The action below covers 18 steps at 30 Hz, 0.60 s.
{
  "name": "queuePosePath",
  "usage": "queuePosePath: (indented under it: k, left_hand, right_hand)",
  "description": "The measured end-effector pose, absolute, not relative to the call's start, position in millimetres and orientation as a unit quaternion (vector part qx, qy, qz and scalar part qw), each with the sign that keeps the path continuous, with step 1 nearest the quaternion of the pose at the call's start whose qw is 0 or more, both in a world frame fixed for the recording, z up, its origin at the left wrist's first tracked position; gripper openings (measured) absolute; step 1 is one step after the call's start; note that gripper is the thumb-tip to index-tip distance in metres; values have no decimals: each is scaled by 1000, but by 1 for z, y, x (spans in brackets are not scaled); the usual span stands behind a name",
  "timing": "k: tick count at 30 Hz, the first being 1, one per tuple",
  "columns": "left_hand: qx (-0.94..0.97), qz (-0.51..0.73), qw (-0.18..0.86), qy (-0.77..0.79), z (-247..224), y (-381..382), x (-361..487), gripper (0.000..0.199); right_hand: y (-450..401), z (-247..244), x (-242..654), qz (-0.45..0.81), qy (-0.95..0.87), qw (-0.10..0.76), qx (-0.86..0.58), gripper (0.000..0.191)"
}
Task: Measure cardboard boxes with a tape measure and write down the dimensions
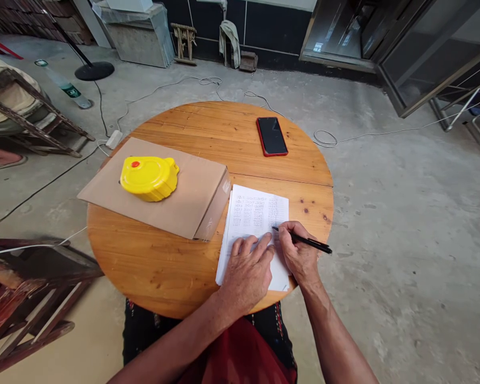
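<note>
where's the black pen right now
In the head view, the black pen is right of centre, in the right hand, its tip at the written sheet.

Paper sheets (256, 209): matt. Pen (312, 242): smooth plastic. Worktop (208, 138): glossy wood. Box (198, 194): matt cardboard. Yellow case (147, 180): shiny plastic. Phone screen (272, 135): glossy.
</note>
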<state>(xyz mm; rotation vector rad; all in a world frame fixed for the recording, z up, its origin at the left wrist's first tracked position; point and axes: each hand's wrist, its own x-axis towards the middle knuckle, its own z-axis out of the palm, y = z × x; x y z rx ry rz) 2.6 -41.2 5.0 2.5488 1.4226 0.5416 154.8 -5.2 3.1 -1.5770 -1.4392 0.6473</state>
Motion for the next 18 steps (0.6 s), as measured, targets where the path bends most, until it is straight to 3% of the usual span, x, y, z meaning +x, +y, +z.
queuePosePath:
  k: [18]
  left_hand:
    - [856, 174, 93, 477, 6, -40, 3, 34]
  right_hand:
    - [-7, 4, 156, 255, -588, 439, -630, 15]
